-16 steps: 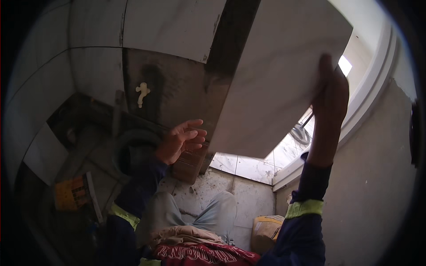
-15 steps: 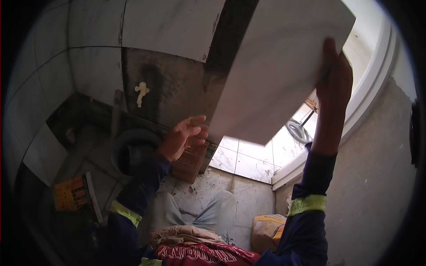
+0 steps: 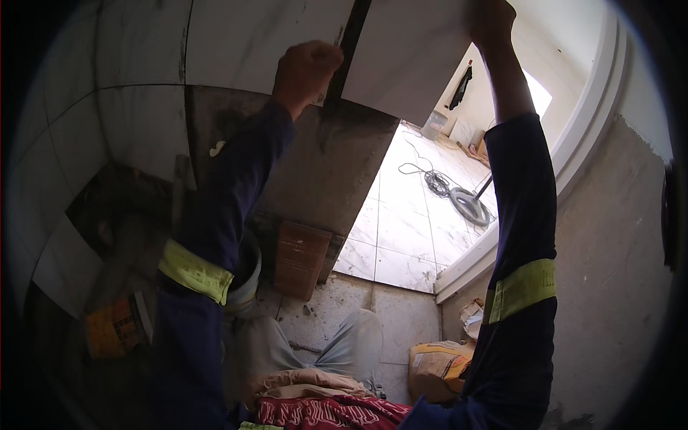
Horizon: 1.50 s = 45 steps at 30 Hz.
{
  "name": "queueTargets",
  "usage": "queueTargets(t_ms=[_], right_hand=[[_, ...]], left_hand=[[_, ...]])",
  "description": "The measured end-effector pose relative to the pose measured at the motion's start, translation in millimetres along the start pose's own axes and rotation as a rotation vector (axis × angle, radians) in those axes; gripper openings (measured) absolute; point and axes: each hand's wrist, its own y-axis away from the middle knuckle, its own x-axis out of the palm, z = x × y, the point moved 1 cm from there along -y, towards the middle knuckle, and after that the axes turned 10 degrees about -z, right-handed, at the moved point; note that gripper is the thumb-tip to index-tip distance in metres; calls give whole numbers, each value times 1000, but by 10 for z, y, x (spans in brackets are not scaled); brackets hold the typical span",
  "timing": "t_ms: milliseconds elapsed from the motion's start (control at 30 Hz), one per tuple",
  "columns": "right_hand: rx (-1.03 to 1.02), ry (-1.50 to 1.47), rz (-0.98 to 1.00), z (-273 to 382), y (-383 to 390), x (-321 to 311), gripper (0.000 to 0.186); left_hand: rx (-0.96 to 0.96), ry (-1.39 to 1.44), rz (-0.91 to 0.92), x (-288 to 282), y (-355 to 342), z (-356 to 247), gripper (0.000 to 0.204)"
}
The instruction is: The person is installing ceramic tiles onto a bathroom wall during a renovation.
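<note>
A large white marbled tile [image 3: 408, 61] stands against the wall at the top, right of a narrow dark gap. My right hand [image 3: 491, 25] is closed on its right edge, with the fingertips hard to see in shadow. My left hand [image 3: 307, 75] is raised with fingers curled, in front of the lower corner of a neighbouring wall tile [image 3: 251, 43], beside the gap. Whatever its fingers hold, if anything, is hidden. Below both tiles lies a bare grey wall patch [image 3: 315, 158]; my left forearm mostly covers a pale tap [image 3: 217, 148] there.
A bucket [image 3: 247, 276] stands beside my left forearm, near a brown block [image 3: 302, 259]. A yellow-orange bag [image 3: 115, 330] lies at left, another bag [image 3: 437, 365] at right. Beyond the white door frame [image 3: 573, 172], a coiled hose [image 3: 469, 206] rests on the tiled floor.
The tile has moved up and left, from a tilted position in front of the doorway to beside the wall tile. Both hands have risen; the left fingers have curled.
</note>
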Motion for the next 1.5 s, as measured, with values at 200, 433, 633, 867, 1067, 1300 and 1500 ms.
queueTargets(t_ms=[200, 433, 633, 867, 1067, 1300, 1500], right_hand=[[111, -17, 24, -203, 73, 175, 43], [181, -86, 11, -406, 188, 353, 43], [174, -44, 34, -480, 304, 358, 46], [189, 34, 71, -481, 354, 395, 49], [198, -89, 64, -596, 288, 428, 50], [292, -101, 50, -626, 296, 470, 48], [216, -223, 47, -758, 215, 498, 42]], left_hand=[[139, -248, -29, 171, -885, 57, 45], [147, -447, 156, 243, -989, 197, 37], [216, -596, 178, 283, -958, 201, 35], [53, -470, 64, 269, -969, 299, 33], [47, -490, -36, 282, -931, 228, 33], [25, -535, 124, 255, -1016, 284, 34], [183, -475, -6, 283, -900, 274, 31]])
